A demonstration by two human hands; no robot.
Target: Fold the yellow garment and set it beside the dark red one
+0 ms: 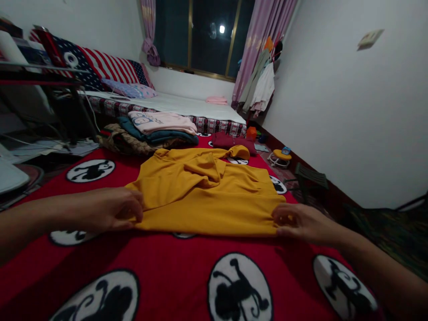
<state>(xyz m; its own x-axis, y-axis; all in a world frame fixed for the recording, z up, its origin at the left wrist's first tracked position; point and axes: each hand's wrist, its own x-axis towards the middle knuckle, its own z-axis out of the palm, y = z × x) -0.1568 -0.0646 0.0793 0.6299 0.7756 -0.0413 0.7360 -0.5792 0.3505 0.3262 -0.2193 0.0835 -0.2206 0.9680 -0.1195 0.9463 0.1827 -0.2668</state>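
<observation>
A yellow long-sleeved top (207,214) lies spread on a red blanket (167,276) printed with black and white round motifs. Its near edge runs straight between my hands, and one sleeve lies folded across its middle. My left hand (122,209) pinches the near left corner, thumb below and fingers above. At the near right corner, my right hand (296,223) grips the cloth between thumb and fingers. Part of the far sleeve sticks out to the right, its cuff near a folded dark red garment (232,141).
Behind the top, a stack of folded clothes (163,122) sits on the blanket. A low bed (187,107) stands under the window. To the right are a small yellow stool (281,156) and a dark folding stool (309,176); a desk (40,82) is at left.
</observation>
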